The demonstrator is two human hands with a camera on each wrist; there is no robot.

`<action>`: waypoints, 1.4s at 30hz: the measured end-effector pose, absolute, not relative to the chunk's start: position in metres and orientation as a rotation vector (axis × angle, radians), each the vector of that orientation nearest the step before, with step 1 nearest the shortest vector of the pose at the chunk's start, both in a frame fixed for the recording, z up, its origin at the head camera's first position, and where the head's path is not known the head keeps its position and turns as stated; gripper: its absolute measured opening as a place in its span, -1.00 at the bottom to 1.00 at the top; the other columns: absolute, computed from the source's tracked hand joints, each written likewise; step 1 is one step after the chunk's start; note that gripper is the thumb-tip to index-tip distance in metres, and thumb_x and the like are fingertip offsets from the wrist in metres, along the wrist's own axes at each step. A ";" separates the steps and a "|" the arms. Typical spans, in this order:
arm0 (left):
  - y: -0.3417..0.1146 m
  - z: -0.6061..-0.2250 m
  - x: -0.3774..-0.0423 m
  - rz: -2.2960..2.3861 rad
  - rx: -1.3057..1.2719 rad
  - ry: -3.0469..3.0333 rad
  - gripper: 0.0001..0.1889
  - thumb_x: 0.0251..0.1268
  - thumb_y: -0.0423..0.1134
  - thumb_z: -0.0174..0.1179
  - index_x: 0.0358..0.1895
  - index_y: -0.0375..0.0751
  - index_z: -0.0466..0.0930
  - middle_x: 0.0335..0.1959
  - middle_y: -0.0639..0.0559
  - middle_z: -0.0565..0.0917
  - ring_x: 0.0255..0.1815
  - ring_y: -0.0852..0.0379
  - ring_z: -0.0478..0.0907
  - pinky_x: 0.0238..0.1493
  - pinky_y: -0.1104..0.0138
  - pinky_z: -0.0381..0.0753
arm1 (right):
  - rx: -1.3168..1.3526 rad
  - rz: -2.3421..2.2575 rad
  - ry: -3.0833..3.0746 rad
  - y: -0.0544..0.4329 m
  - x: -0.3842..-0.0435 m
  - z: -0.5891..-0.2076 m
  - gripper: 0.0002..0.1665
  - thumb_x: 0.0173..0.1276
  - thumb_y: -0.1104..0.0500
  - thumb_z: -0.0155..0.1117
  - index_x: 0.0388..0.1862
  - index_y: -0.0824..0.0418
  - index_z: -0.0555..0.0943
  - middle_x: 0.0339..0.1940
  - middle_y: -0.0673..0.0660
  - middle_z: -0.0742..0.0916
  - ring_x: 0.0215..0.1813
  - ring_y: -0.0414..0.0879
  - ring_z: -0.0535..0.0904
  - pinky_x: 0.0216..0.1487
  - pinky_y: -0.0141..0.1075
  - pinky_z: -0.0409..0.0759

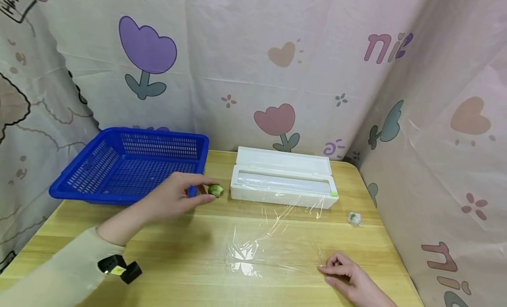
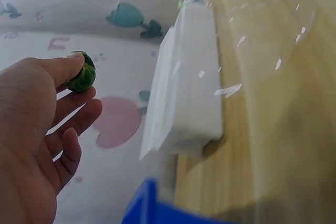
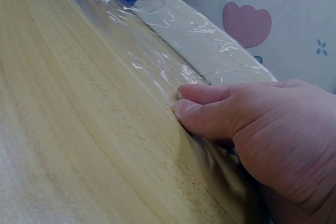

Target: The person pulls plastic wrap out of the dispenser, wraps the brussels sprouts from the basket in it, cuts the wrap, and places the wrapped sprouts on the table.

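Observation:
Between thumb and fingertips my left hand pinches a small green Brussels sprout, held in the air just right of the blue basket. The same sprout shows dark green in the left wrist view. My right hand pinches the near right corner of a sheet of clear plastic wrap. That sheet stretches over the table from the white wrap dispenser box, whose lid stands open at the back. In the right wrist view, thumb and forefinger meet on the film's edge.
A small wrapped bundle, with something green inside, lies on the table's right side. A wooden table carries everything. Printed cloth hangs behind and at both sides. The basket occupies the back left.

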State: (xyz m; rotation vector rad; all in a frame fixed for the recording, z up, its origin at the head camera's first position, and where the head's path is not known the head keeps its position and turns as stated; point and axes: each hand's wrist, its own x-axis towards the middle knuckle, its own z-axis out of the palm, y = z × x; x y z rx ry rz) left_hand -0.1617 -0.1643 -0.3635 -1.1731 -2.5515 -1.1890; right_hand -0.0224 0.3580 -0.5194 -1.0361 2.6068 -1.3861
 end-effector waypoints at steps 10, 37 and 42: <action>-0.104 -0.397 -0.152 -1.287 -1.312 -2.597 -0.68 0.43 -0.06 0.44 0.18 0.08 0.77 -0.12 0.39 0.76 -0.16 0.29 0.68 -0.45 0.30 0.58 | -1.003 -1.386 2.604 0.360 -0.020 -0.518 -0.62 0.45 0.41 0.39 0.21 0.28 0.76 -0.04 0.01 0.61 -0.10 -0.15 0.53 -0.16 -0.39 0.59; 0.000 -0.470 -0.123 -0.885 -1.652 -2.838 -0.72 0.31 0.07 0.50 0.03 0.20 0.80 -0.25 0.51 0.70 -0.27 0.56 0.56 -0.20 0.47 0.56 | -0.995 -1.338 2.682 0.357 -0.020 -0.519 -0.58 0.39 0.44 0.42 0.21 0.25 0.76 -0.06 0.00 0.61 -0.11 -0.15 0.53 -0.20 -0.39 0.54; 0.001 -0.472 -0.121 -0.830 -1.612 -2.859 -0.70 0.27 0.10 0.52 0.00 0.18 0.80 -0.21 0.49 0.68 -0.25 0.50 0.56 -0.20 0.48 0.54 | -1.003 -1.333 2.688 0.357 -0.021 -0.518 -0.55 0.40 0.43 0.42 0.23 0.21 0.75 -0.06 -0.01 0.61 -0.12 -0.17 0.53 -0.20 -0.40 0.52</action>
